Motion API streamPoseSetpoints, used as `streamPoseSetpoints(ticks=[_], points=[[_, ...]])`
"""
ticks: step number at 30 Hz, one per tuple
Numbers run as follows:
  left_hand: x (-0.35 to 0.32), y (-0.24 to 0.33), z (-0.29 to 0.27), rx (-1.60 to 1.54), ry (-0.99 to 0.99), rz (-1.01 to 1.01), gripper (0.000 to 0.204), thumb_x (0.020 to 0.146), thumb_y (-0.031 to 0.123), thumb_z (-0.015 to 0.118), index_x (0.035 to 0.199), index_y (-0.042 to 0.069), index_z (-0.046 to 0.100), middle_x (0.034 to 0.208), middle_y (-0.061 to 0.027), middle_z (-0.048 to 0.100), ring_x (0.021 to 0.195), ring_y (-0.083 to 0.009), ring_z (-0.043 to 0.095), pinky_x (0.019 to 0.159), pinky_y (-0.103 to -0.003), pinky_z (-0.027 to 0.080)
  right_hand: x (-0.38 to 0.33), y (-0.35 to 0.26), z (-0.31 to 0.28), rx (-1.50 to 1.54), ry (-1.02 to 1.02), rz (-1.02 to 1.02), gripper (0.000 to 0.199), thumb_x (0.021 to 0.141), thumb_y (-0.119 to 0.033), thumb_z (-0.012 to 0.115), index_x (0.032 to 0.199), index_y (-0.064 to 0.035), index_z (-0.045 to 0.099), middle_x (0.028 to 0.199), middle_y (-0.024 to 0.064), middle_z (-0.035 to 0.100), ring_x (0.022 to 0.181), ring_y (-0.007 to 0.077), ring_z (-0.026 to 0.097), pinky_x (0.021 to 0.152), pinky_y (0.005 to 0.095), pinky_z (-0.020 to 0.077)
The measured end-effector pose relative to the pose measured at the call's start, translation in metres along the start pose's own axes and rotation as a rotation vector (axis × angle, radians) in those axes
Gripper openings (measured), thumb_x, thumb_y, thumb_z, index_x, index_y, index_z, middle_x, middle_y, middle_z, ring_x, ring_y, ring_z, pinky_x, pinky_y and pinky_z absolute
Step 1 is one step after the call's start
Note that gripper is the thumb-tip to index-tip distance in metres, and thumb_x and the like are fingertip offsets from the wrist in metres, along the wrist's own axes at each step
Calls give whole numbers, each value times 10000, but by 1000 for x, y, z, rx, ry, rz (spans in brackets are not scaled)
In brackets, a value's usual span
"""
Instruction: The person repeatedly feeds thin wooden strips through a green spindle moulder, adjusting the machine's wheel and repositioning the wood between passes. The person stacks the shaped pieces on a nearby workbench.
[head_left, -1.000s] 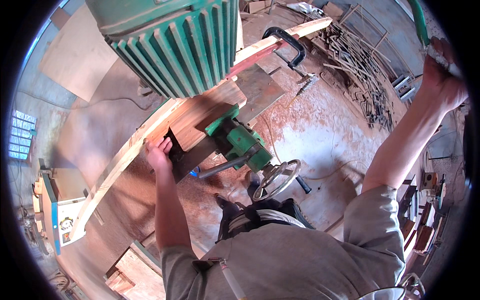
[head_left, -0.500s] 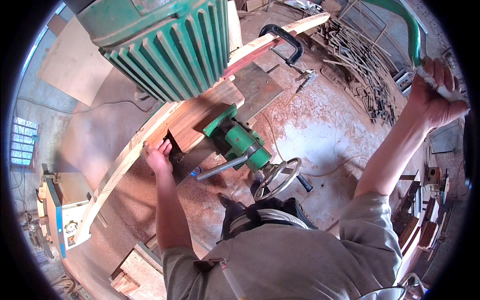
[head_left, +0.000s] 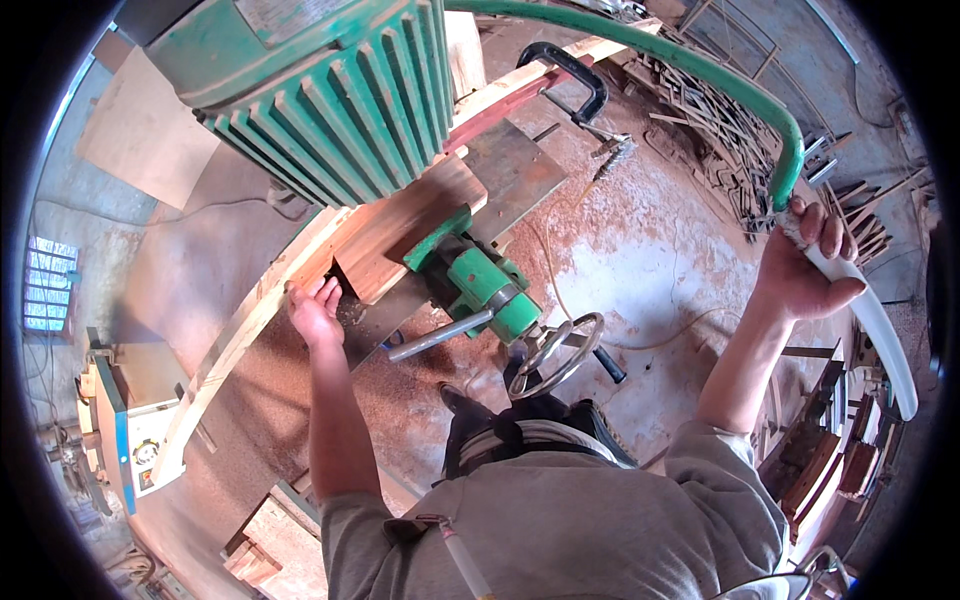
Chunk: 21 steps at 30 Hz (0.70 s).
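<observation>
My right hand point(head_left: 800, 268) is closed around the white-wrapped grip of a long curved green lever point(head_left: 735, 85), whose pale end point(head_left: 880, 345) sticks out below the fist. My left hand point(head_left: 318, 315) is at the near edge of a long curved wooden beam point(head_left: 225, 345), palm up, thumb tip against the wood and fingers loosely apart. Beside the left fingers, a wooden block point(head_left: 405, 235) sits between the beam and the green clamp vise point(head_left: 490, 285) of the machine. The ribbed green motor housing point(head_left: 335, 110) hangs over the beam and hides its middle.
A black C-clamp point(head_left: 570, 75) grips the beam's far part. The vise has a metal handwheel point(head_left: 555, 360) and a grey lever bar point(head_left: 440, 335) near my body. Scrap sticks point(head_left: 690, 140) lie at the far right. A white-and-blue machine cabinet point(head_left: 140, 440) stands left.
My right hand has pulled the green lever inward, to the left and down, so more of the lever now shows. My left hand and the beam look nearly still.
</observation>
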<state>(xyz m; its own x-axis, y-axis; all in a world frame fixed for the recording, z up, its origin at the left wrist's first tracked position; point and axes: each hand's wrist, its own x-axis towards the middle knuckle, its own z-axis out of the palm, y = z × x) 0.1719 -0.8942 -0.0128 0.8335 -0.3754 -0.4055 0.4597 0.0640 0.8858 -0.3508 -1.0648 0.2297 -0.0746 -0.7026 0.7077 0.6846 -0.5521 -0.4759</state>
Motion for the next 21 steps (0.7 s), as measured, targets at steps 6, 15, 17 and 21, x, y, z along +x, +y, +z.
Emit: streamPoseSetpoints(ticks=[6, 15, 17, 21], points=[[-3, 1, 0, -10, -6, -1, 409, 983, 356, 346, 1222, 26, 384, 976, -195, 589, 760, -295, 665, 595, -351, 574, -34, 6, -16, -81, -22, 23, 351, 826, -512, 591, 924, -175, 583, 830, -5, 510, 864, 226, 493, 949, 491, 328], [-5, 4, 4, -23, 9, -2, 418, 977, 374, 359, 1202, 23, 388, 965, -197, 584, 749, -290, 663, 588, -342, 574, -112, 21, -40, -88, 158, 195, 315, 852, -393, 587, 1017, -125, 589, 1061, 110, 575, 1127, 349, 475, 1048, 507, 261], [-4, 4, 2, -39, 1, 0, 431, 974, 386, 363, 1202, 21, 385, 962, -200, 583, 741, -288, 662, 586, -340, 575, -90, 17, -39, -124, 112, 151, 321, 852, -393, 583, 1023, -121, 586, 1040, 116, 580, 1114, 355, 482, 1043, 512, 267], [-8, 7, 4, -85, -11, -27, 447, 946, 361, 454, 1222, 16, 384, 968, -203, 579, 745, -277, 660, 590, -333, 579, -13, -10, -1, -75, 5, 107, 326, 845, -433, 587, 914, -114, 604, 915, 107, 595, 1036, 341, 519, 995, 519, 308]])
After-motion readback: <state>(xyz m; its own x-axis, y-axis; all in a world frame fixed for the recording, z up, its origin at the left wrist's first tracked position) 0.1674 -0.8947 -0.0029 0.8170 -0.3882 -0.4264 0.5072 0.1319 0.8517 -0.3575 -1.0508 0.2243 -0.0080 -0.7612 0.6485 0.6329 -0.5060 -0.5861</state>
